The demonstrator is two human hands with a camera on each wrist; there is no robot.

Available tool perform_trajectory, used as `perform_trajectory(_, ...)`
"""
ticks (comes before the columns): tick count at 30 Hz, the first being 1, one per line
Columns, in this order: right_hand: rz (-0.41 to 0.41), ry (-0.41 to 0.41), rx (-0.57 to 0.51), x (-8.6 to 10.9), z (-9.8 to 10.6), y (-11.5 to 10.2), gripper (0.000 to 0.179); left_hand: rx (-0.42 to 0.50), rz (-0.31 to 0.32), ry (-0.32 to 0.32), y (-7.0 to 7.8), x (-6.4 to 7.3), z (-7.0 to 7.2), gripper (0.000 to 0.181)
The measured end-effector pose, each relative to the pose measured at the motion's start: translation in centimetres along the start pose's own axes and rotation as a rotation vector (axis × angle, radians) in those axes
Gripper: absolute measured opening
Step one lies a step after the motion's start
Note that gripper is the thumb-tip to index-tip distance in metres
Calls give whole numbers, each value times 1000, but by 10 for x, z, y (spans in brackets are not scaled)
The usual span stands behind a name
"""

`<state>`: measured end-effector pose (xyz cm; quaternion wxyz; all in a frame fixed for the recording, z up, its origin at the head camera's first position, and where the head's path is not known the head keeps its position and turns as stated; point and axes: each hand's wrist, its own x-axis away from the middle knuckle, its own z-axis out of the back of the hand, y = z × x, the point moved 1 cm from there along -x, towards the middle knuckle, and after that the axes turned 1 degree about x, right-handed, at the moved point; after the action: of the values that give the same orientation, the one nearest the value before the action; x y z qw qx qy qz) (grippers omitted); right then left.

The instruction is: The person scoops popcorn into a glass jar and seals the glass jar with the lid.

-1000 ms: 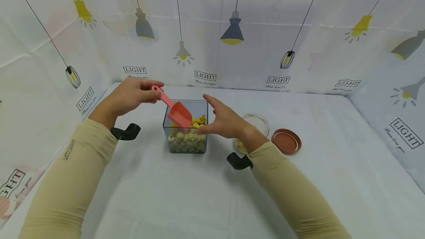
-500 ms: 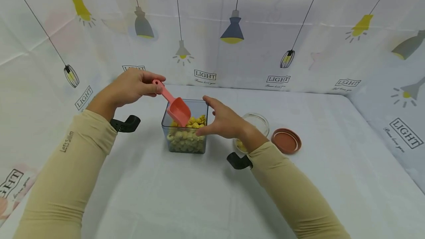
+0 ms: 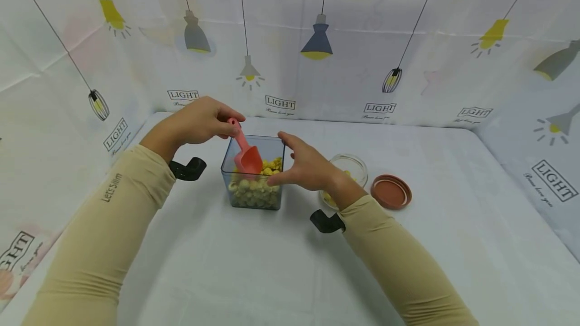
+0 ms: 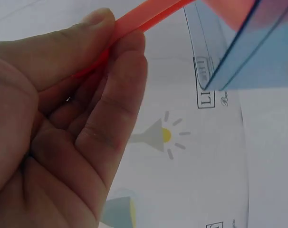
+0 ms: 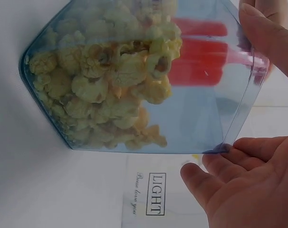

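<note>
A pink scoop hangs handle-up in my left hand, pinched by the handle's end between thumb and fingers. Its bowl is inside a clear bluish square container, down against the popcorn that fills the lower part. My right hand holds the container's right side, thumb at the front and fingers at the back near the rim. In the right wrist view the scoop's red bowl shows through the wall beside the popcorn. The left wrist view shows the handle between thumb and fingertips.
Behind my right wrist stands a round glass jar with some yellow pieces in it, partly hidden. A brown round lid lies to its right. White cloth covers the table, and a lamp-printed backdrop rises behind.
My left hand has moved right with the scoop, now more upright, after a slight lift half a second ago. The bowl sits lower in the container. My right hand has stayed almost still.
</note>
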<state>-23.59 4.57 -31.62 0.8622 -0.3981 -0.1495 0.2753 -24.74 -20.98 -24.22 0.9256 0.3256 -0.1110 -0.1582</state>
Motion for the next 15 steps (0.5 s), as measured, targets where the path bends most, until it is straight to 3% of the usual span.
perform_trajectory(4,-13,5,-10,1,1,0,107,44,0,4,1,-5,-4,33)
perform_trajectory(11,4,6,-38,2,-2,2,110,110,55,-25,-24,-4,-19,34)
perform_trajectory(15,14,16,-33,2,-2,2,110,147,80,-16,-31,1,-19,36)
